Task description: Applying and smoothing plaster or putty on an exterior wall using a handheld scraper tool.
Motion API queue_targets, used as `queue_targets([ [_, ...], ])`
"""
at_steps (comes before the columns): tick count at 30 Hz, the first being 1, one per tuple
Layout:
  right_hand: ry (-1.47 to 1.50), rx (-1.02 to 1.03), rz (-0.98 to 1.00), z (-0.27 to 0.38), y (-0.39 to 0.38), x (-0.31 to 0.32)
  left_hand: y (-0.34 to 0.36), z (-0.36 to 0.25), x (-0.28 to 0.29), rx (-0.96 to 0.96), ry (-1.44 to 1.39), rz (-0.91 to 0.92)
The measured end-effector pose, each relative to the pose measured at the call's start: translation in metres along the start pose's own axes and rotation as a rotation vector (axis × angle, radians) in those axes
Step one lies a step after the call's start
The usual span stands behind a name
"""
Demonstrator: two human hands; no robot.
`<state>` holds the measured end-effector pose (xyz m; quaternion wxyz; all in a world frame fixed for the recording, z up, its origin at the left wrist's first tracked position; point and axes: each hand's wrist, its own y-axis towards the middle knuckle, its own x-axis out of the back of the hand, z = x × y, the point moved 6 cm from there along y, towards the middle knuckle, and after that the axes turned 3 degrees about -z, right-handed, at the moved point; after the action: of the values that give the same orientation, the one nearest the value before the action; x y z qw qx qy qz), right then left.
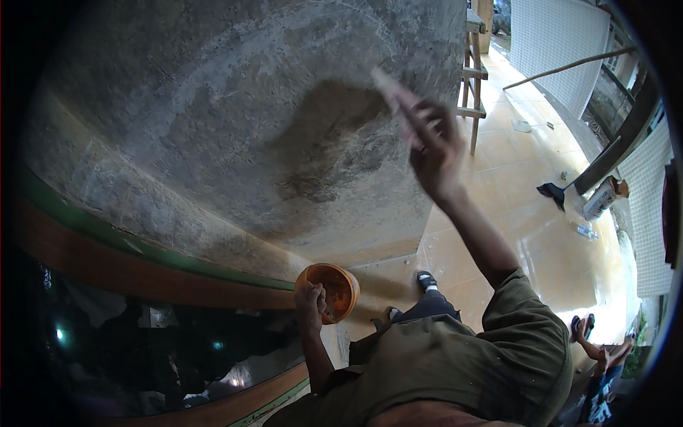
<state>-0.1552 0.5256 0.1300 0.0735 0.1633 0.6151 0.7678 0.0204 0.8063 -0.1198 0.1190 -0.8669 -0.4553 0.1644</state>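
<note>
Orange bucket point(348, 280), before grey wall point(213, 107), left fingers point(318, 293) gripping rim, blurred pale tool point(385, 82), near wall, held in right fingers point(425, 132)

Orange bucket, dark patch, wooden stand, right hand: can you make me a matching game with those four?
Things:
1. orange bucket
2. dark patch
3. wooden stand
4. right hand

Where or how:
A. on the grey wall
B. holding a pale object that looks blurred
C. held at its rim by the left hand
D. upright on the tiled floor, past the wall's edge

Right pairs: 1-C, 2-A, 3-D, 4-B
</note>
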Motion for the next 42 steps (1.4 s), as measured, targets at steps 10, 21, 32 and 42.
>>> queue_targets([
  [10, -0.158, 0.217, 0.479, 0.019, -0.129, -0.066, 0.015, 0.002, -0.004, 0.032, -0.024, 0.048],
  [21, 0.119, -0.427, -0.174, -0.063, -0.074, 0.025, 0.017, -0.003, -0.010, 0.014, -0.051, 0.069],
  [32, 0.094, -0.169, 0.204, -0.024, -0.090, -0.012, 0.019, 0.000, -0.022, 0.033, -0.036, 0.100],
  [42, -0.251, 0.082, 0.086, -0.077, -0.056, 0.017, 0.021, 0.002, -0.026, 0.042, -0.053, 0.134],
])
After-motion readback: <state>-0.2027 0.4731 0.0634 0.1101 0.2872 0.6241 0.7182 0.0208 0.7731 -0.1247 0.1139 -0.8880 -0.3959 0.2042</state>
